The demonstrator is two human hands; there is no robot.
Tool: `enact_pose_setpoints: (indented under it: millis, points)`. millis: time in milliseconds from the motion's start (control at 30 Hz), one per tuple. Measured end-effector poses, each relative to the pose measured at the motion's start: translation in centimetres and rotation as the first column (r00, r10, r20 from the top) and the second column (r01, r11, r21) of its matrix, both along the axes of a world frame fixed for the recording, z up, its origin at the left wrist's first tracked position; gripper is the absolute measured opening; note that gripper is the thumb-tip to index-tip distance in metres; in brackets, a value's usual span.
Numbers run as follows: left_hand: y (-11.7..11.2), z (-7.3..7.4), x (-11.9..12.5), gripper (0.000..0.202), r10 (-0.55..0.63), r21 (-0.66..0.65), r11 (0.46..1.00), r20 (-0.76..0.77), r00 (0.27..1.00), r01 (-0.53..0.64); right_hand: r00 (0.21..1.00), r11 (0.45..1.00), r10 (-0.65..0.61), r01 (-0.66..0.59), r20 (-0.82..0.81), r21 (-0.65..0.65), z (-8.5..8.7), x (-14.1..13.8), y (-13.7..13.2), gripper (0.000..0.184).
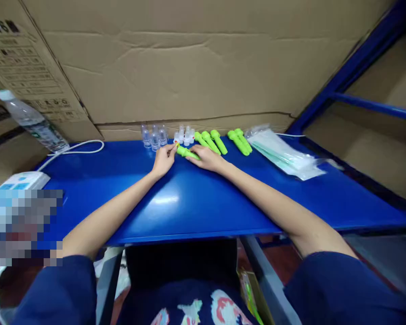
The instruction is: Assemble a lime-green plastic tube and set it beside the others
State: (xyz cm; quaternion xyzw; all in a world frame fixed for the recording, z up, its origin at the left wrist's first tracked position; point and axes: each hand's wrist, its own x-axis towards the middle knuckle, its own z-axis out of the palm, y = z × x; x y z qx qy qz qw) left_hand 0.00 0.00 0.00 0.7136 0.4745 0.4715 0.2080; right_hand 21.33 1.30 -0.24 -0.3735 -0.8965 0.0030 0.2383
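My right hand [205, 158] is wrapped round a lime-green, torch-shaped plastic piece [185, 151], which lies low over the blue table. At its left end, my left hand [164, 160] pinches a small yellow and reddish part [177, 144], mostly hidden by the fingertips. Just behind the hands stand several small white parts with clear tips [185, 135]. Left of them are several clear plastic caps [154, 139]. More lime-green torch-shaped pieces [218, 142] lie behind my right hand, and a pair [240, 141] rests further right.
The blue table [203, 203] backs onto a cardboard wall [203, 67]. A clear bag of pale flat items [284, 151] lies right. At left are a tilted water bottle [37, 122], a white power strip [27, 180] with a cable, and a blurred-out patch. Blue frame bars [375, 107] stand right.
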Motion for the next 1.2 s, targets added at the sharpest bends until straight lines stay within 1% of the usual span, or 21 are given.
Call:
enact_pose_setpoints:
  millis: [133,233,300,400,500,600,667,733,833,900,1067,1200]
  points:
    - [0.4,-0.2,0.0,0.03,0.022,0.006,1.0,0.036,0.999,-0.022,1.0,1.0,0.009,-0.008,-0.024,0.025,0.0,-0.5,-0.2,0.028]
    - [0.7,-0.5,-0.1,0.029,-0.018,0.018,1.0,0.085,0.996,0.017,0.999,0.999,0.013,-0.011,-0.036,0.03,0.1,-0.4,-0.4,0.029]
    - [1.0,-0.8,-0.1,0.03,-0.02,0.016,1.0,0.139,0.99,0.018,0.999,0.999,0.001,0.001,-0.053,0.036,0.2,-0.4,-0.6,0.03]
    - [1.4,-1.2,-0.1,0.034,0.002,-0.022,1.0,0.239,0.971,0.003,0.997,0.998,-0.02,0.023,-0.07,0.052,0.4,-0.4,-0.9,0.03]
    - [1.6,-1.3,-0.1,0.036,-0.046,-0.03,0.998,0.305,0.951,0.058,0.998,0.997,-0.039,0.043,-0.055,0.064,0.5,-0.5,-1.1,0.03]
    - [1.5,-1.3,-0.1,0.035,-0.13,-0.015,0.99,0.297,0.946,0.141,0.996,0.996,-0.079,0.08,-0.032,0.047,0.6,-0.4,-1.1,0.029]
    - [1.4,-1.2,0.0,0.034,-0.153,-0.014,0.987,0.271,0.95,0.163,0.995,0.995,-0.096,0.097,-0.022,0.029,0.6,-0.3,-1.0,0.028]
    - [1.3,-1.2,0.0,0.034,-0.136,-0.015,0.989,0.263,0.955,0.145,0.995,0.995,-0.098,0.098,-0.025,0.024,0.6,-0.3,-1.0,0.027]
    - [1.4,-1.2,0.0,0.036,-0.071,-0.018,0.997,0.292,0.954,0.079,0.996,0.996,-0.081,0.082,-0.043,0.043,0.8,-0.5,-1.3,0.027]
    - [1.5,-1.2,-0.1,0.037,-0.056,-0.013,0.998,0.305,0.951,0.063,0.996,0.995,-0.078,0.08,-0.048,0.056,0.9,-0.8,-1.6,0.027]
    - [1.4,-1.2,0.1,0.034,-0.109,0.019,0.994,0.282,0.953,0.108,0.991,0.99,-0.13,0.131,-0.036,0.049,1.0,-1.1,-1.8,0.027]
    - [0.9,-1.0,0.2,0.036,-0.12,0.046,0.993,0.224,0.967,0.112,0.989,0.989,-0.145,0.146,-0.027,0.034,1.1,-1.1,-1.9,0.028]
